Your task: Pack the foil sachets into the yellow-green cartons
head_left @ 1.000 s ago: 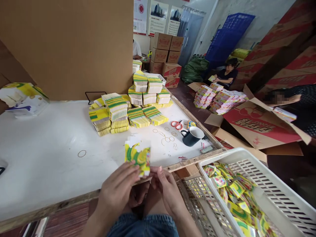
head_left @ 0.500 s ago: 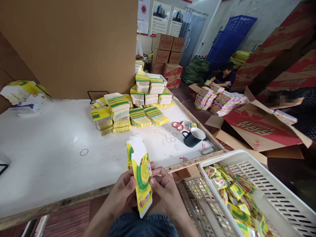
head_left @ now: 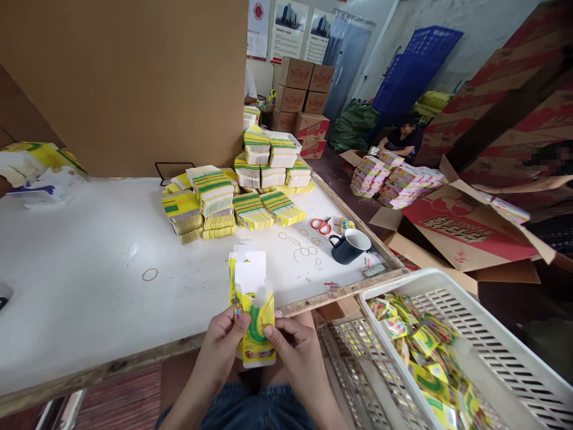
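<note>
Just off the near edge of the table, a yellow and green folding carton (head_left: pixel 258 331) is held upright between my two hands, its white flap (head_left: pixel 250 276) raised. My left hand (head_left: pixel 224 335) grips the carton's left side, thumb in front and fingers curled behind. On the opposite side, my right hand (head_left: pixel 299 346) pinches the carton with the thumb across its front panel. More cartons (head_left: pixel 231 279) show behind it at the left; how they are held is hidden. A small red-and-white patterned bit (head_left: pixel 278 313) peeks out by my right fingers.
Bundled flat cartons (head_left: pixel 210 191) are piled on the white table (head_left: pixel 107 239). Rubber bands (head_left: pixel 150 275), red scissors (head_left: pixel 321 226) and a dark mug (head_left: pixel 350 246) lie around. At right stands a white crate (head_left: pixel 496 334) of small packets, beyond it an open cardboard box (head_left: pixel 465 230) and two people.
The carton has turned in my hands, so its front panel and white flap now face me more squarely. My left thumb has moved onto its front. The person at far right has shifted.
</note>
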The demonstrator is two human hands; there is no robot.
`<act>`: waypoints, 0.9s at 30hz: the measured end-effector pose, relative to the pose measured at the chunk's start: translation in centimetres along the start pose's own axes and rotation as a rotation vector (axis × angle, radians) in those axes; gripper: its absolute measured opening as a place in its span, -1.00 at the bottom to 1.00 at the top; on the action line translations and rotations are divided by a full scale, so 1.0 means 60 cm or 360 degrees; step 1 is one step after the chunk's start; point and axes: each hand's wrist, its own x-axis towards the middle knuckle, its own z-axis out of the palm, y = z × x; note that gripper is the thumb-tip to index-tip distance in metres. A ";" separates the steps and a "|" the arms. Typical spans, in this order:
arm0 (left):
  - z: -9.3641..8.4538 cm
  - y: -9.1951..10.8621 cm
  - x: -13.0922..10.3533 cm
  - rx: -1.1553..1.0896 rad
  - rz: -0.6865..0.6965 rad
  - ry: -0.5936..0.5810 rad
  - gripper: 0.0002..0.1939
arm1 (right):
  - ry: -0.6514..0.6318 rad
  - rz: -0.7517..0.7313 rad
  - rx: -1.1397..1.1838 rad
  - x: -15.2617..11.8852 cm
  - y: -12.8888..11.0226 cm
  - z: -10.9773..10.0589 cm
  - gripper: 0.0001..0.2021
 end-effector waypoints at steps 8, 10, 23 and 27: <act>0.010 -0.011 -0.009 0.0366 0.0323 0.0341 -0.32 | 0.0066 -0.0178 -0.0373 0.007 0.010 -0.004 -0.75; 0.009 -0.006 -0.012 0.0315 0.0319 0.0232 -0.33 | 0.0019 -0.0266 -0.0344 0.010 0.005 -0.012 -0.61; 0.003 0.004 -0.025 0.0130 0.0093 -0.0375 -0.45 | -0.0235 -0.0532 -0.0370 0.034 -0.041 -0.051 -0.84; 0.003 0.001 -0.020 0.0258 0.0171 -0.0326 -0.41 | -0.0205 -0.0576 -0.0342 0.039 -0.042 -0.051 -0.71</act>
